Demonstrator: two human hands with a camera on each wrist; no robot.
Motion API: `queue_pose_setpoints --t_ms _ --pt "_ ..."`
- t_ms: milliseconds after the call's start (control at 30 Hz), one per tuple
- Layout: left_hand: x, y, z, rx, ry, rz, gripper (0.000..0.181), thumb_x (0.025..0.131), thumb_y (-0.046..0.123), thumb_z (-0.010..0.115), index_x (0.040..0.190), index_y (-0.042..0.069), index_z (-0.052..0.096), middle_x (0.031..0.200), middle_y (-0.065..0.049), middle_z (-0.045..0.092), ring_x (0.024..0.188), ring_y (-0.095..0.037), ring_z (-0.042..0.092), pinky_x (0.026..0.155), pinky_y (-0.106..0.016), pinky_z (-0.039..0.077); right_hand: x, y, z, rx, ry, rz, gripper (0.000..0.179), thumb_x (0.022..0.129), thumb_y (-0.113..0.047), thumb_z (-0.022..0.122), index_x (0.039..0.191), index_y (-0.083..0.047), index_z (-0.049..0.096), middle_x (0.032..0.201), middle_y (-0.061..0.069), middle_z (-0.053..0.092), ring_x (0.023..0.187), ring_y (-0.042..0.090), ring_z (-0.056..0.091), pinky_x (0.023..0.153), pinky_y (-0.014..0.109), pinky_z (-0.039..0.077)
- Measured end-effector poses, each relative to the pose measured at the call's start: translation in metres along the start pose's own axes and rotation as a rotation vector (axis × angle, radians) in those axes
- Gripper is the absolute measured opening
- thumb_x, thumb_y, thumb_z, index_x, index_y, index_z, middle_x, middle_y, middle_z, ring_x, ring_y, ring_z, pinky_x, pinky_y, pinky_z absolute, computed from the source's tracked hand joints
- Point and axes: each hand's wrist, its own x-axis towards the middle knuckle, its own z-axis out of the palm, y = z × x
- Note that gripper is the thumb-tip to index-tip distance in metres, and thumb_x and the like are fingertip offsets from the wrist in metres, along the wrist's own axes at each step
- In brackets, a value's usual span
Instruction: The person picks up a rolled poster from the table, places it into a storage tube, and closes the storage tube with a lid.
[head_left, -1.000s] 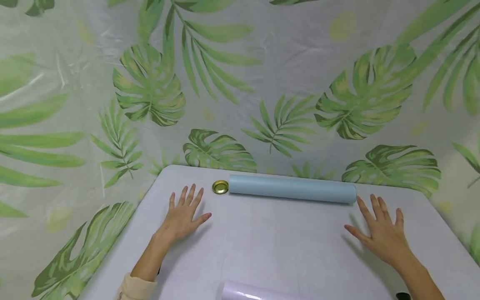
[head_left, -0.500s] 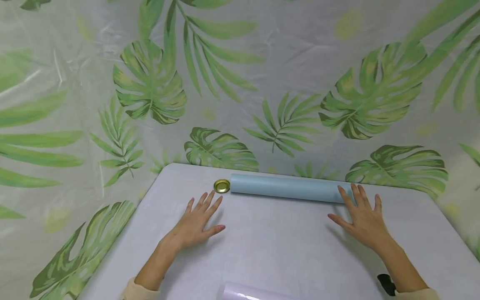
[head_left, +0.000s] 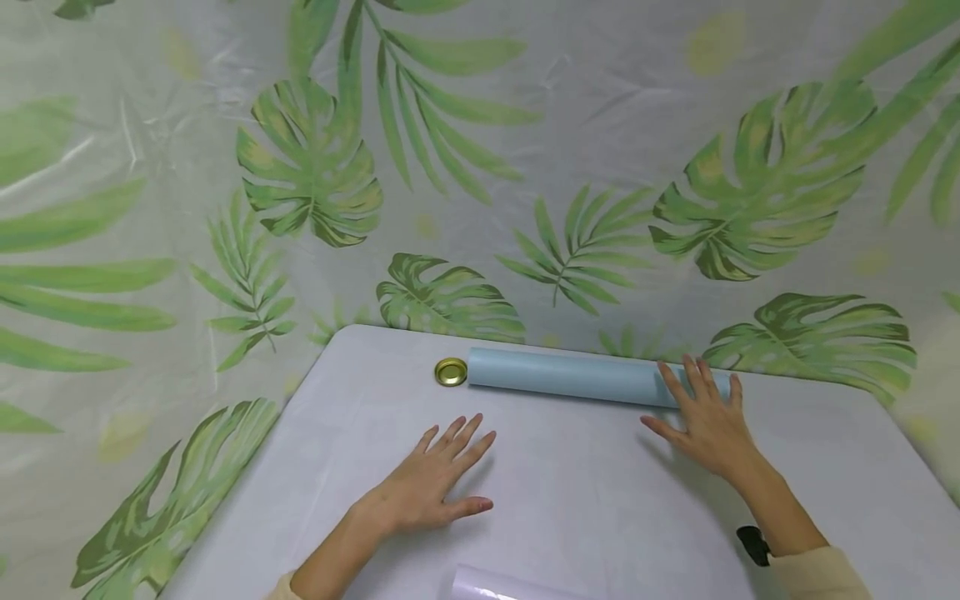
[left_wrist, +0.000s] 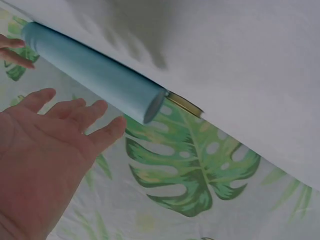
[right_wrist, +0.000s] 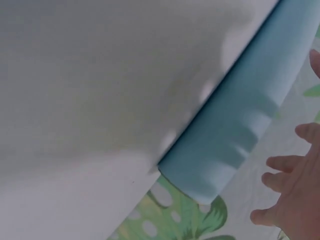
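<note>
Both hands have shifted since the frame one second ago: my left hand [head_left: 431, 487] has travelled rightward and back toward my body, and my right hand [head_left: 708, 425] leftward and forward, from beside the right end of the blue tube [head_left: 562, 377] to above it. Left grip: fingers straight and spread, thumb held out, nothing held; position over the white table [head_left: 592, 492], on the near side of the tube. Right grip: fingers likewise spread wide, nothing held; the right wrist view shows the fingertips apart from the tube, finger shadows falling across it. Tube noted lying on its side along the table's far edge. Gold lid [head_left: 451, 372] lies just beside its left end; whether they touch I cannot tell. Purple roll [head_left: 510, 585] recorded at the near side, partly cut off by the lower border. Leaf-print sheet [head_left: 457, 225] hangs behind the table.
</note>
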Motion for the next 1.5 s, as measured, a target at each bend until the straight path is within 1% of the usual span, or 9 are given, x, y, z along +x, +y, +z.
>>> queue_pose_setpoints --t_ms 133,267,533,733,867,1067,1267,1400,1500 --pt "0.002 0.014 0.006 0.031 -0.055 0.037 0.083 0.102 0.067 0.045 0.168 0.024 0.018 0.176 -0.006 0.009 0.161 -0.034 0.018 0.126 -0.062 0.024 0.005 0.0 0.003 -0.006 -0.013 0.001 0.096 0.095 -0.063 0.062 0.168 -0.019 0.017 0.167 0.032 0.019 0.155 0.051 0.017 0.113 0.084 0.007" --pt "0.004 0.028 0.014 0.063 -0.104 0.095 0.083 0.103 0.069 0.04 0.168 0.023 0.018 0.176 -0.007 0.011 0.161 -0.032 0.021 0.125 -0.059 0.029 0.01 0.0 0.006 -0.008 -0.033 0.005 0.096 0.095 -0.063 0.062 0.168 -0.018 0.018 0.167 0.032 0.02 0.155 0.052 0.016 0.113 0.084 0.006" --pt "0.0 0.054 0.02 0.109 -0.125 0.205 0.082 0.105 0.069 0.033 0.168 0.02 0.017 0.175 -0.011 0.016 0.159 -0.032 0.026 0.125 -0.051 0.033 0.021 0.0 0.011 -0.036 -0.036 0.002 0.094 0.093 -0.063 0.065 0.164 -0.015 0.027 0.163 0.034 0.026 0.153 0.053 0.019 0.114 0.083 0.009" --pt "-0.003 0.067 0.03 0.179 -0.155 0.316 0.081 0.106 0.065 0.037 0.168 0.018 0.014 0.174 -0.012 0.02 0.158 -0.03 0.029 0.124 -0.044 0.037 0.028 0.004 0.018 -0.046 -0.017 -0.016 0.095 0.091 -0.06 0.07 0.162 -0.012 0.029 0.162 0.034 0.028 0.15 0.054 0.022 0.111 0.084 0.012" --pt "-0.004 0.071 0.035 0.182 -0.212 0.335 0.084 0.105 0.065 0.039 0.169 0.019 0.009 0.174 -0.008 0.018 0.159 -0.026 0.028 0.124 -0.04 0.036 0.032 0.007 0.023 -0.053 -0.008 -0.035 0.096 0.09 -0.06 0.072 0.161 -0.01 0.031 0.159 0.035 0.032 0.148 0.055 0.026 0.111 0.082 0.016" --pt "-0.005 0.076 0.041 0.246 -0.261 0.34 0.077 0.107 0.062 0.034 0.168 0.019 0.014 0.172 -0.006 0.025 0.157 -0.022 0.033 0.12 -0.038 0.042 0.034 0.007 0.026 -0.057 -0.01 -0.042 0.096 0.087 -0.058 0.076 0.159 -0.007 0.037 0.152 0.032 0.043 0.141 0.052 0.038 0.111 0.08 0.024" --pt "-0.009 0.083 0.05 0.377 -0.234 0.42 0.073 0.108 0.061 0.033 0.168 0.022 0.016 0.171 -0.003 0.03 0.154 -0.018 0.039 0.115 -0.031 0.046 0.038 0.008 0.028 -0.069 0.001 -0.057 0.093 0.086 -0.056 0.078 0.157 -0.01 0.041 0.144 0.03 0.052 0.131 0.051 0.05 0.107 0.077 0.032" --pt "-0.016 0.086 0.06 0.464 -0.201 0.48 0.07 0.109 0.059 0.031 0.168 0.024 0.017 0.172 0.001 0.028 0.154 -0.014 0.037 0.116 -0.026 0.042 0.042 0.009 0.03 -0.06 0.015 -0.073 0.088 0.085 -0.054 0.08 0.153 -0.011 0.045 0.139 0.03 0.055 0.127 0.051 0.053 0.105 0.076 0.033" --pt "-0.018 0.087 0.069 0.495 -0.166 0.499 0.067 0.11 0.057 0.03 0.167 0.025 0.02 0.172 0.004 0.027 0.155 -0.01 0.035 0.118 -0.024 0.039 0.045 0.01 0.031 -0.049 0.023 -0.084 0.083 0.085 -0.049 0.081 0.151 -0.01 0.047 0.137 0.031 0.056 0.125 0.053 0.054 0.104 0.076 0.034"
